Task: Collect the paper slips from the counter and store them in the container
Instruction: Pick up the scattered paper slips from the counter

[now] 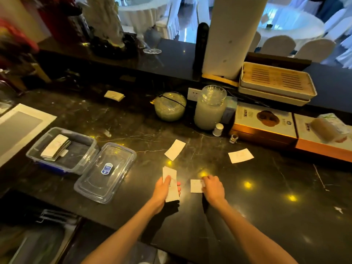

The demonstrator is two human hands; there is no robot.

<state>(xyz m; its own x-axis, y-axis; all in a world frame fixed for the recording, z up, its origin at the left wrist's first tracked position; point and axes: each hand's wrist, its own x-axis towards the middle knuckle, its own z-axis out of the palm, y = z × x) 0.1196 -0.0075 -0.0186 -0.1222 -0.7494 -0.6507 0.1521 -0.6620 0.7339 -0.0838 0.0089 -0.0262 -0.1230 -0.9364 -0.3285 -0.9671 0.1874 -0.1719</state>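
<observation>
My left hand [164, 189] holds a small stack of white paper slips [170, 175] just above the dark counter. My right hand [213, 187] pinches the right edge of another slip [196, 186] lying on the counter. Two more loose slips lie farther out, one [174, 149] in the middle and one [240, 155] to the right. The clear plastic container [36, 147] stands open at the left with a bundle of slips [55, 148] inside. Its clear lid [106, 171] lies flat beside it.
A further stack of slips [114, 95] lies at the back of the counter. A round glass bowl [170, 106], a glass jar [210, 108], a small white cup [218, 129] and boxes [263, 124] line the back right. A white-framed board [21, 126] sits at the far left.
</observation>
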